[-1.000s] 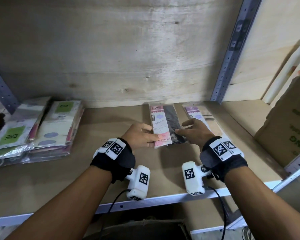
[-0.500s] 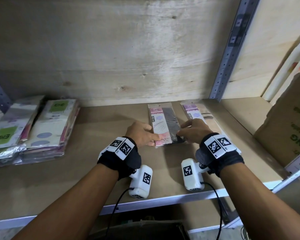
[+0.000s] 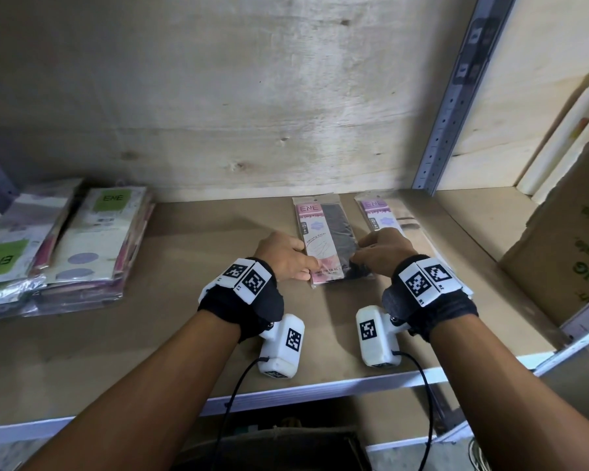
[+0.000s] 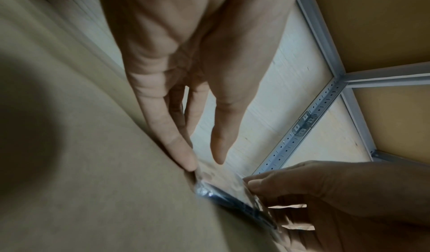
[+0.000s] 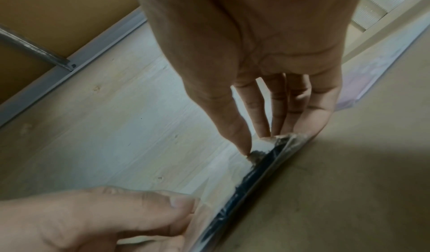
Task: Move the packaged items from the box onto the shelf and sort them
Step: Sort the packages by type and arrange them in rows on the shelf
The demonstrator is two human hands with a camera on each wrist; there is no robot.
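A pink-labelled packet with dark contents lies flat on the shelf board, its near end towards me. My left hand pinches its near left edge, thumb on top. My right hand pinches the near right corner. The left wrist view shows my left hand with long, nearly straight fingers at the packet. In the right wrist view my right hand has its thumb tip on the glossy wrapper. A purple-labelled packet lies just to the right, partly under my right wrist.
Stacks of green-labelled packets sit at the shelf's left end. A grey metal upright stands at the back right. A cardboard box is on the neighbouring shelf to the right. A dark container shows below the shelf's front rail.
My right hand has drawn back from lying across the packet to its near right corner. The left hand has stayed at the near left edge. The packet has hardly moved.
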